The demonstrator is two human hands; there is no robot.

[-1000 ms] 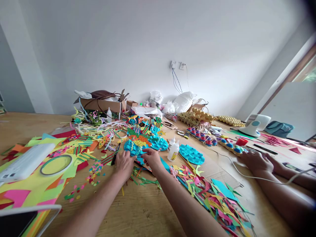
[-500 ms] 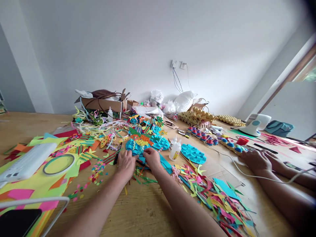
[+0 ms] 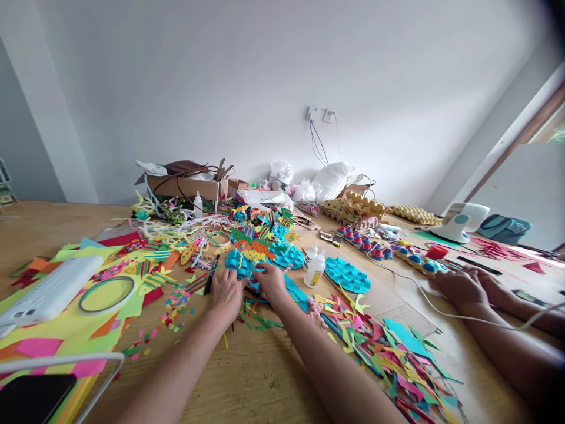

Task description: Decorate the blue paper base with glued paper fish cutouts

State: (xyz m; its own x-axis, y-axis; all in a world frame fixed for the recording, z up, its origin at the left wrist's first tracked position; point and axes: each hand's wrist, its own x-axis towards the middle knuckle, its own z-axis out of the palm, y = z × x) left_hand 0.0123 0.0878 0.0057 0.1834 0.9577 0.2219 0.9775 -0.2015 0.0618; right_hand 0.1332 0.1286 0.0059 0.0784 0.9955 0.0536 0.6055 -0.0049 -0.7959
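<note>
My left hand [image 3: 228, 290] has its fingers bent at the near edge of a blue egg-carton piece [image 3: 239, 264]. Close beside it, my right hand [image 3: 271, 282] is pinched, its fingertips by the same edge; anything between them is too small or hidden to name. Spotted orange and green paper cutouts [image 3: 251, 247] lie just beyond, over the blue pieces. A strip of blue paper [image 3: 296, 292] shows to the right of my right hand. A black pen-like tool [image 3: 211, 275] lies left of my left hand.
Two glue bottles [image 3: 315, 272] and a blue oval carton piece [image 3: 347, 274] stand to the right. Paper scraps [image 3: 397, 359] spread at the front right. A power strip [image 3: 53, 291] and tape roll [image 3: 106, 294] lie left. A co-worker's hands [image 3: 461, 288] are at far right, near a cable [image 3: 419, 291].
The view has shifted very slightly. Both my hands stay at the blue egg-carton piece, with hardly any movement of the fingers.
</note>
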